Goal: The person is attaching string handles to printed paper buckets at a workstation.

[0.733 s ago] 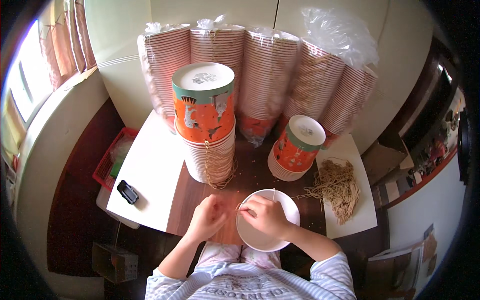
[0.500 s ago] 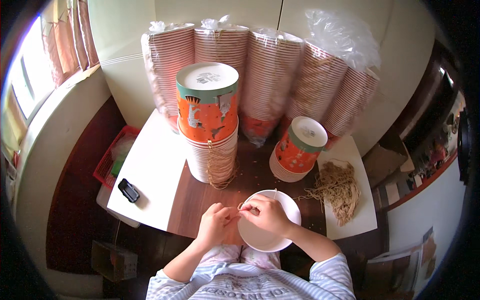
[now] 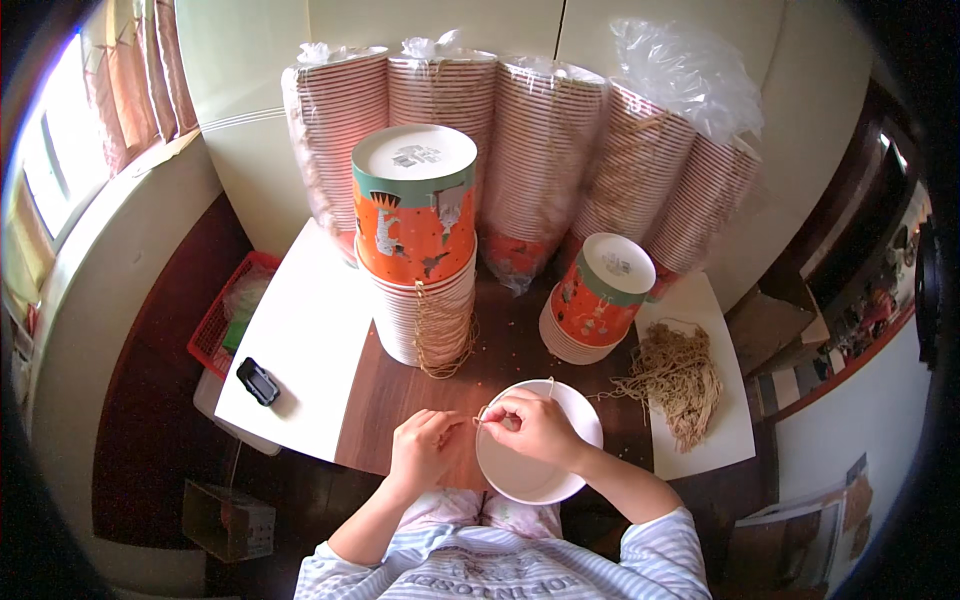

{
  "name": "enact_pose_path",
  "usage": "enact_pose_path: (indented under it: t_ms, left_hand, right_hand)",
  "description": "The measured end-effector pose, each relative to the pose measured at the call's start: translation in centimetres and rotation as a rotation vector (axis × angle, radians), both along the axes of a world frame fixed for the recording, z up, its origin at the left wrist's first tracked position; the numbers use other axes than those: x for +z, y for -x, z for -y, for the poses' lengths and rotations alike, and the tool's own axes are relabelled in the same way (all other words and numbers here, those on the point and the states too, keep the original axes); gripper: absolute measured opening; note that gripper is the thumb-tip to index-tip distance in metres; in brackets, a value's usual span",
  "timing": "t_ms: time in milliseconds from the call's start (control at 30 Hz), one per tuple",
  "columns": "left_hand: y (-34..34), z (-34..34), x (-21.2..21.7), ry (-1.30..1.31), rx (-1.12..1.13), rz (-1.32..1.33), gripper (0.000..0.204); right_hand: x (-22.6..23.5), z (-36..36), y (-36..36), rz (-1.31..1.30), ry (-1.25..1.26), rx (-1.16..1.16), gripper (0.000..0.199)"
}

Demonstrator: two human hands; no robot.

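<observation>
A white-lined paper bucket (image 3: 540,478) rests near the table's front edge, its inside facing up toward me. My right hand (image 3: 530,425) reaches over its opening and pinches a thin tan cord (image 3: 479,413) at the left rim. Another bit of cord shows at the far rim. Left of the bucket is my left hand (image 3: 425,445), its fingers loosely bent and pointing at the cord, with a small gap to the right hand. Nothing shows between the left fingers. On the right, a tangled pile of tan cords (image 3: 680,380) lies on the white board.
A tall stack of upturned orange and green buckets (image 3: 415,230), hung with cords (image 3: 440,330), stands ahead. A shorter stack (image 3: 600,295) is to its right. Several plastic-wrapped stacks (image 3: 545,150) line the back. A small black holder (image 3: 257,381) and a red basket (image 3: 210,335) are left.
My left hand has drawn slightly left, away from the cord, and its fingers have loosened. My right hand keeps its pinch in nearly the same place.
</observation>
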State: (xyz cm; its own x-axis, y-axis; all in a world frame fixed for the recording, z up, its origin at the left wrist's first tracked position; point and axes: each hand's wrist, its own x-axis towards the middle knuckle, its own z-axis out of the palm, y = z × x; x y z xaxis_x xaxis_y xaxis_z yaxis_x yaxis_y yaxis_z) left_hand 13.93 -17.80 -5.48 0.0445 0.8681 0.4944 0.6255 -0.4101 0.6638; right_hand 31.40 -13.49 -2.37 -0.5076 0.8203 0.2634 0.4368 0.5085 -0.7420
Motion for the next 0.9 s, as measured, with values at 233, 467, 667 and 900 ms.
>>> enact_pose_path:
  t_ms: [233,467,667,900]
  left_hand:
    - [-0.4,-0.3,-0.1,0.123,-0.103,0.297,0.016]
    - [-0.7,-0.7,-0.6,0.152,-0.191,0.395,0.017]
    - [-0.7,-0.5,-1.3,0.306,-0.123,0.415,0.015]
    - [-0.4,-0.3,0.2,0.343,-0.159,0.416,0.019]
  right_hand:
    - [-0.1,0.0,0.0,-0.034,0.032,0.026,0.008]
    - [-0.1,-0.1,0.0,-0.044,0.032,0.034,0.008]
    - [0.0,-0.1,0.0,-0.032,0.009,0.031,0.008]
    - [0.0,-0.1,0.0,-0.029,0.000,0.021,0.007]
